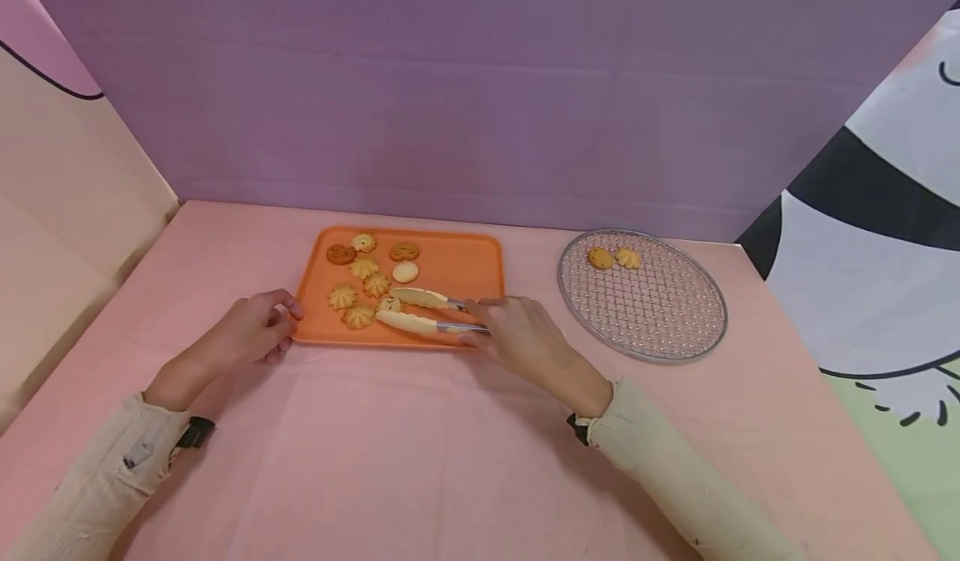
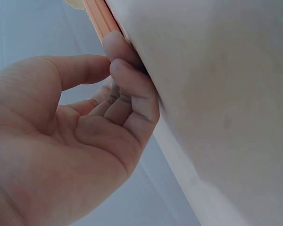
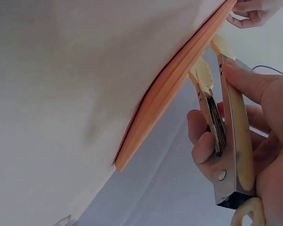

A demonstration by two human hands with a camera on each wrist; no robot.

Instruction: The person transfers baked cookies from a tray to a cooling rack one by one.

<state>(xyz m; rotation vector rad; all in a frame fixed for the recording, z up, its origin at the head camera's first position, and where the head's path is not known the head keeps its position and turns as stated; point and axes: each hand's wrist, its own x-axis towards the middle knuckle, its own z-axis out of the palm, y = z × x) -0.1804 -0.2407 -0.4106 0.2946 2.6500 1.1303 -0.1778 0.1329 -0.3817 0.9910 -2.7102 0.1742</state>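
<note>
My right hand (image 1: 517, 336) holds a pair of tongs (image 3: 233, 136) with cream scalloped tips and metal arms, thumb on one arm and fingers round the other. Reaching over the orange tray (image 1: 465, 257), the tips stand apart on either side of a small round cookie (image 1: 389, 304) with dark specks. At the tray's near left corner, my left hand (image 1: 255, 326) grips the rim with curled fingers and thumb (image 2: 85, 70). Several cookies lie across the tray's left half, among them star-shaped ones (image 1: 342, 297), a brown pretzel-shaped one (image 1: 405, 251) and a pale smooth one (image 1: 405, 272).
Right of the tray lies a round wire rack (image 1: 652, 311). Two cookies sit near its back left rim: a brown speckled oval one (image 1: 600, 258) and a star-shaped one (image 1: 628, 257). A pink cloth (image 1: 367, 444) covers the table, and a purple wall (image 1: 450, 127) rises behind.
</note>
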